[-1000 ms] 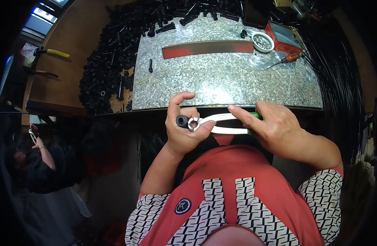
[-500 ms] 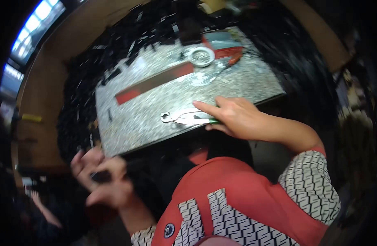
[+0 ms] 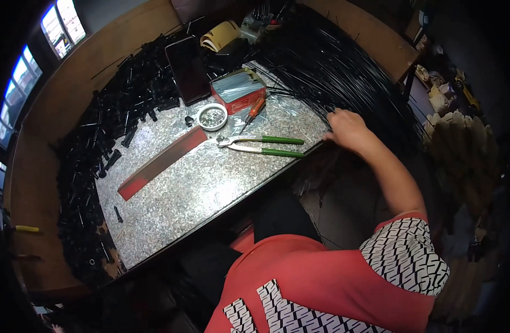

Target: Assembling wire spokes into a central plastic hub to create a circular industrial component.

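Black rods, thin and long, lie in a thick sheaf across the upper right of the frame, fanning down over the far right corner of the speckled stone slab; our right hand rests at the lower edge of that sheaf, right of centre, knuckles up and fingers curled down among the strands, though we cannot tell whether they actually grip any; our left hand is out of view.

Just left of the hand, on the slab, we see the green-handled pliers lying flat, untouched, jaws pointing left; beside their tip lies a long red flat bar, running diagonally toward the lower left; above the pliers sit a small round tin, an orange-handled screwdriver and a red box with a pale top; a dark phone lies face up above these, near the top centre.

A heap of short black tubes borders the slab along its left and upper left sides; the wooden bench curves around it all.
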Tool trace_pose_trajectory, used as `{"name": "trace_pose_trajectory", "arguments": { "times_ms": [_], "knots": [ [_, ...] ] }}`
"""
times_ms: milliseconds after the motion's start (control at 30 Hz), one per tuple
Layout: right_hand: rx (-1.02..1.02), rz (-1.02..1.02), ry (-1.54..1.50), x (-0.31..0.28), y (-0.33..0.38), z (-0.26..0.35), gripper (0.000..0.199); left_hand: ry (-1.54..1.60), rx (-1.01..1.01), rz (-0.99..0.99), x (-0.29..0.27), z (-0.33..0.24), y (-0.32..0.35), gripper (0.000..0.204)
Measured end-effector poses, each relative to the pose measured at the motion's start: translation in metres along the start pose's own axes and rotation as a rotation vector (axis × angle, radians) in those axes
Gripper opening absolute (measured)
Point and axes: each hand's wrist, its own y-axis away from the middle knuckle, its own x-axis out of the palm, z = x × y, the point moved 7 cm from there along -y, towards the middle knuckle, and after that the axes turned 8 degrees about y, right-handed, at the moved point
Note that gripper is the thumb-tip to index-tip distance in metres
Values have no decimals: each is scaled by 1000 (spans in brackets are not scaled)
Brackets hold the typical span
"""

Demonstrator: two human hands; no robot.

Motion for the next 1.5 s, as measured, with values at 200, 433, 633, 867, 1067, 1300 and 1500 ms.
{"name": "trace_pose_trajectory", "arguments": {
  "times_ms": [200, 433, 633, 867, 1067, 1300, 1500],
  "knots": [
    [167, -397, 116, 25, -11, -49, 21, 35, -981, 32, -9, 181, 116, 49],
    [252, -472, 275, 45, -34, -61, 9, -1324, -1112, 293, -167, 369, 251, 65],
    [308, -411, 233, 48, -55, -71, 13, -1281, -1150, 313, -176, 394, 284, 66],
    [227, -429, -35, 24, -39, -71, 20, -1075, -1014, 367, -109, 372, 240, 56],
    [160, -489, -45, 10, -35, -62, 18, -1053, -1041, 437, -102, 371, 237, 56],
    [266, -554, -64, -26, -52, -74, 25, -1045, -1079, 544, -90, 366, 240, 60],
    [330, -461, -89, -93, -84, -111, 39, -1029, -1092, 548, -85, 352, 230, 61]
  ]
}}
